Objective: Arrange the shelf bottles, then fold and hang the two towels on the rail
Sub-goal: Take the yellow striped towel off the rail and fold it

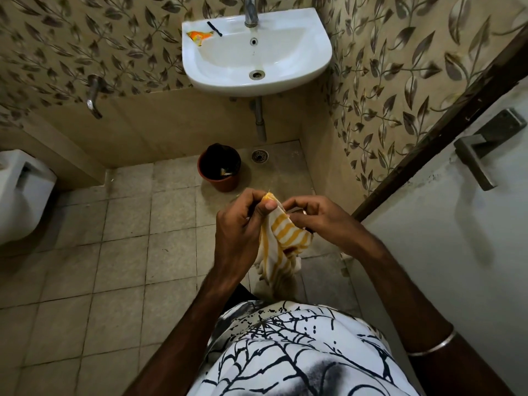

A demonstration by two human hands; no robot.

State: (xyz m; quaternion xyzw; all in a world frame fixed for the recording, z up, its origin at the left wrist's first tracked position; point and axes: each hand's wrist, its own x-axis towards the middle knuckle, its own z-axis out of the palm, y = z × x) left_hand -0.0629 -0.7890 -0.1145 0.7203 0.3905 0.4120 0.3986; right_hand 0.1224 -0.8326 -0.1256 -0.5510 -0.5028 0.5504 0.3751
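A yellow and white striped towel (285,241) hangs bunched in front of my body, above the tiled floor. My left hand (240,227) pinches its top corner between thumb and fingers. My right hand (311,217) grips the cloth just beside it, fingers curled into the fabric. The lower part of the towel dangles loosely below both hands. No shelf, bottles or towel rail are in view.
A white wall sink (257,52) with a tap is straight ahead; an orange wrapper (200,37) and a dark razor (215,28) lie on its rim. A brown bin (220,167) stands below. A toilet (20,195) is at left, a white door (457,238) with a handle at right.
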